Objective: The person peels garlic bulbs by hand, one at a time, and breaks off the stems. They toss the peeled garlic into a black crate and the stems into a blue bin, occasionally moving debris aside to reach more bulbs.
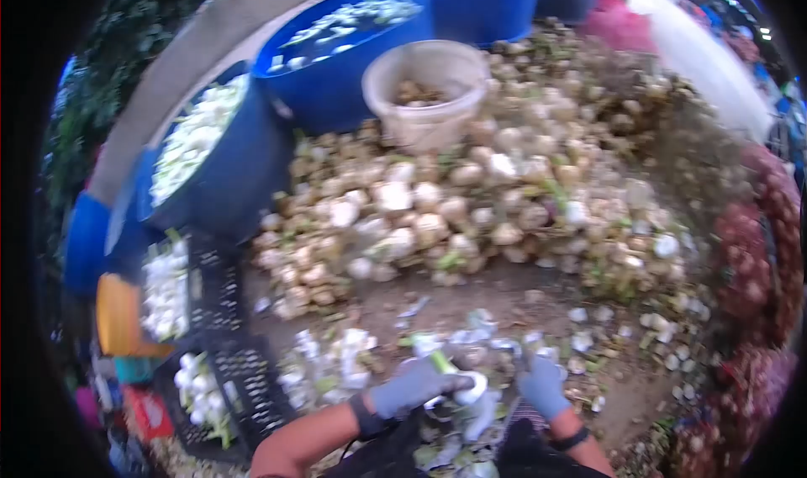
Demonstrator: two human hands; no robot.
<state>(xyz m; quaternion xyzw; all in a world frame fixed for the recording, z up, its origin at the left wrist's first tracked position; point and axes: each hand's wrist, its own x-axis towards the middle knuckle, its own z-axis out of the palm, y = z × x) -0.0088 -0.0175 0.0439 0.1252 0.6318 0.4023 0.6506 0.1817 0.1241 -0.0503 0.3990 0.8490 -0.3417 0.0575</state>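
Observation:
My left hand (418, 385), in a grey glove, is closed around a peeled white onion (473, 389) with a short green stem. Loose skin hangs just below that bulb. To the right, my gloved right hand (542, 387) is curled with its fingers upward. Something thin may be in its grip, but blur hides what it is. Between and below both hands lie peelings (445, 454) and scraps. Beyond them spreads a large heap of unpeeled onions (429, 226) on the dirt ground.
Blue tubs (336, 87) of peeled onions stand behind on the left. A whitish bucket (429, 129) sits against the heap. Black crates (244, 377) with white onions are at my left. Red mesh sacks (744, 251) line the right side. Cut scraps (672, 335) litter the ground.

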